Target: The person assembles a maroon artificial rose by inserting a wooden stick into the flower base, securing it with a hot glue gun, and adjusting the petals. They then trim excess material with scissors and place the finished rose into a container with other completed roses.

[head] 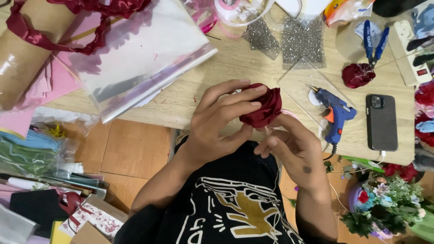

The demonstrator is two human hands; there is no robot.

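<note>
A soft, crumpled dark-red fabric rose (263,107) sits over the pale wooden tabletop (235,68). The left hand (217,122) curls its fingers closed around it. The right hand (294,149) pinches it from beneath.

Two hands are in view, the left hand (212,131) and the right hand (294,151). There are two dark red fabric roses: one rose (263,107) between the fingers (244,98), one loose rose (358,75) on the bench (235,68). One blue glue gun (335,113), one black phone (381,122), one pair of blue pliers (374,41), two glitter sheets (289,39), one cardboard tube (25,49).
</note>
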